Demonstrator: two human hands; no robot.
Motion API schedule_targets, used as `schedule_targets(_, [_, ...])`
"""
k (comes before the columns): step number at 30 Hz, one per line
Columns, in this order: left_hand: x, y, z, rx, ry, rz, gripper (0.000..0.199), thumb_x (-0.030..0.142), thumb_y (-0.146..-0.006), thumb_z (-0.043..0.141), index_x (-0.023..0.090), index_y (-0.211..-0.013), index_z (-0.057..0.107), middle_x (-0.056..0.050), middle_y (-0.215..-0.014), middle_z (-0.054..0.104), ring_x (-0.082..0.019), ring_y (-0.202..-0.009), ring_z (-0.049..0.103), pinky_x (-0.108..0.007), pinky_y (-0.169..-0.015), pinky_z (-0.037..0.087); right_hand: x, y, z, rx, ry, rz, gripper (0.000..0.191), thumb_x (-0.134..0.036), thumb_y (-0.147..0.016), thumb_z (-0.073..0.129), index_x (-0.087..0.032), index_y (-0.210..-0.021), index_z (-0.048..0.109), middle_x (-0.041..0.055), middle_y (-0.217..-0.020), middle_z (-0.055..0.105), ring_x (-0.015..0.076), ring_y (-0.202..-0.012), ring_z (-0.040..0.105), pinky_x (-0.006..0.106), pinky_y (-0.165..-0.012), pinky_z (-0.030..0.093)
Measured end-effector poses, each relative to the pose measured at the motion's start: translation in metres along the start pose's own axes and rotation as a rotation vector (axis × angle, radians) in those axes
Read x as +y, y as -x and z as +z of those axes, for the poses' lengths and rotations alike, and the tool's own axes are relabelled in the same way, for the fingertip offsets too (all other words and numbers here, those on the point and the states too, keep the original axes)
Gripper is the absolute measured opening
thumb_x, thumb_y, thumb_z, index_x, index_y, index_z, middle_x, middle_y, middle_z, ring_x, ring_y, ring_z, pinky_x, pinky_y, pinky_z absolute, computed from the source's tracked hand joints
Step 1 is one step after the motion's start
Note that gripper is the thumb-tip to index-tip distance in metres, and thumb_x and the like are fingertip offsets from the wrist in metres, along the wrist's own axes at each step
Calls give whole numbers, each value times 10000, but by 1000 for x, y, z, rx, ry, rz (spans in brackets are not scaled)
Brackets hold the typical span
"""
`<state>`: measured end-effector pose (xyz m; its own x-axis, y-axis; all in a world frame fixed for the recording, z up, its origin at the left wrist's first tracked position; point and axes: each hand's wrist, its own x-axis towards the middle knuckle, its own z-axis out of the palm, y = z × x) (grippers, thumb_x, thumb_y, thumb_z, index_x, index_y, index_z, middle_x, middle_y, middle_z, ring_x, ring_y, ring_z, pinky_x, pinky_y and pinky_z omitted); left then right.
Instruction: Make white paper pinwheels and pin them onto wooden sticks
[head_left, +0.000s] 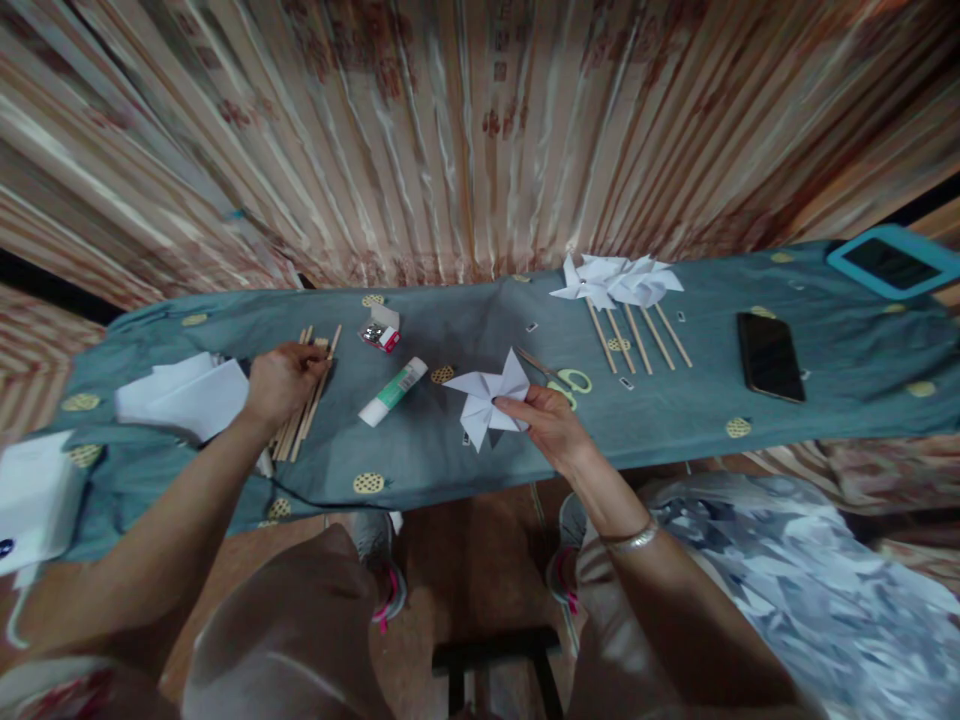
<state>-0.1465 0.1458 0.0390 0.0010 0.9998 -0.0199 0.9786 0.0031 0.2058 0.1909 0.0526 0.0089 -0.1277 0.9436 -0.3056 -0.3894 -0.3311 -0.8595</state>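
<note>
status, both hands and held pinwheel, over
Right hand holding paper pinwheel, no stick showing. Left hand at wooden sticks, grip unclear. Scissors partly behind right hand.

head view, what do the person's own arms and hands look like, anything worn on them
The left hand and right hand are ungloved, and both forearms are uncovered. A silvery bracelet circles the right wrist; none shows on the left. Pale fabric with a reddish pattern at the lower left may be a sleeve.
</note>
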Motion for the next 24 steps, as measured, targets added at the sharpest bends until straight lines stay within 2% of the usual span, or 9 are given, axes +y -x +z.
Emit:
schedule_targets(4, [9, -13, 1, -17, -92, 16, 430, 315, -919, 523, 65, -1245, 651, -153, -1223, 652, -203, -910, 577, -235, -774, 359, 2, -1, -2, 2, 2, -9, 290, -390, -569, 883, -212, -767, 771, 12, -725, 763, 180, -701, 697, 322, -739, 541])
schedule_targets(7, [12, -24, 4, -16, -78, 31, 408, 305, -898, 550, 82, -1217, 673, -143, -1162, 666, -198, -824, 529, -238, -686, 299, 2, -1, -2, -23, 17, -14, 280, -398, -584, 874, -221, -775, 772, 9, -731, 760, 189, -711, 699, 334, -751, 541])
schedule_targets(11, [11, -34, 9, 7, 0, 18, 362, 244, -840, 617, 77, -1148, 707, -104, -996, 702, -168, -716, 459, -234, -624, 240, 0, -1, -2, -30, 30, -20, 283, -412, -582, 873, -224, -766, 771, 8, -727, 760, 189, -709, 694, 330, -738, 540])
schedule_targets(15, [11, -36, 10, 62, 134, -43, 300, 160, -767, 659, 58, -1037, 741, -53, -799, 700, -151, -679, 486, -222, -637, 301, -2, 1, 0, -9, 10, -36, 291, -418, -560, 883, -226, -748, 771, 8, -735, 769, 181, -697, 689, 321, -732, 545])
schedule_targets(17, [15, -28, 7, 104, 224, -64, 319, 163, -781, 633, 47, -1062, 729, -48, -810, 709, -149, -701, 540, -221, -657, 364, -3, 3, 1, 18, -15, -69, 290, -406, -543, 892, -231, -742, 772, 0, -737, 772, 169, -692, 688, 312, -735, 548])
schedule_targets(20, [34, 4, 2, 164, 432, -39, 330, 224, -808, 588, 87, -1074, 728, -39, -891, 730, -139, -750, 597, -223, -699, 443, -5, 8, 7, 38, -51, -110, 288, -389, -528, 900, -239, -741, 778, -8, -747, 777, 148, -685, 685, 284, -719, 550])
schedule_targets(22, [59, 36, 2, 131, 875, -56, 265, 250, -692, 700, 113, -910, 764, -34, -788, 730, -149, -709, 610, -248, -704, 468, -5, 14, 12, 16, -52, -112, 283, -386, -538, 895, -241, -753, 781, -6, -761, 780, 145, -690, 687, 285, -728, 555])
schedule_targets(24, [88, 67, 8, -6, 1208, -148, 261, 300, -596, 799, 150, -807, 766, -28, -709, 718, -146, -623, 606, -268, -656, 485, -6, 20, 18, -13, -22, -105, 276, -384, -553, 888, -241, -763, 780, -1, -785, 782, 148, -697, 687, 300, -738, 560])
